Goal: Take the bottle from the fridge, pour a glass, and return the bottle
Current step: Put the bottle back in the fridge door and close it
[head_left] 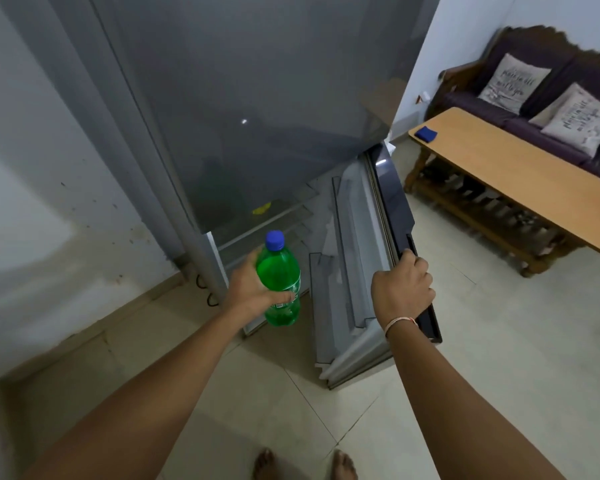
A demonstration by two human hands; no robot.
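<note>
A green plastic bottle with a blue cap stands upright in my left hand, which grips it around the middle, just in front of the open lower compartment of the grey fridge. My right hand holds the top edge of the open lower fridge door, fingers curled over it. The door's inner shelves show between my two hands. No glass is in view.
A wooden coffee table with a small blue object stands to the right, a dark sofa with cushions behind it. A stained wall is on the left. My bare feet stand on the tiled floor.
</note>
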